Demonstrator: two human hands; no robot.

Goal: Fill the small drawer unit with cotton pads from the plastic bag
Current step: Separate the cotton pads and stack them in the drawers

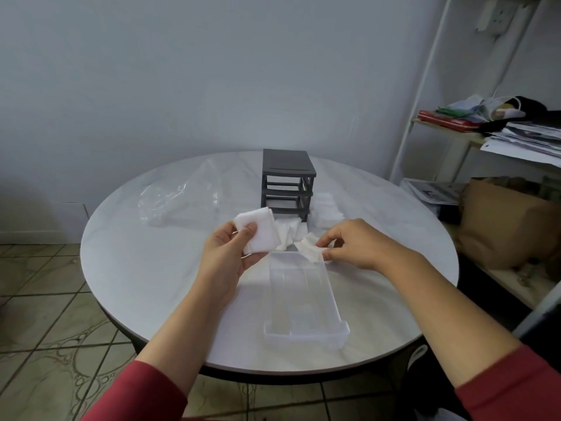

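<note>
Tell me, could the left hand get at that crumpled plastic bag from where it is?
Probably yes. The plastic bag lies flat on the table, beyond the left hand, with nothing between them. But that hand already grips a stack of cotton pads.

Two bare forearms are showing from the bottom of the view, belonging to one person. The left hand (226, 253) and the right hand (353, 243) are wearing nothing: no gloves, rings, watch or bracelets are showing. Both arms are wearing red long sleeves, pushed up so the forearms are bare from the wrist to near the elbow. The left sleeve (136, 393) and the right sleeve (513, 387) are looking like soft plain fabric, with no print or logo showing.
</note>
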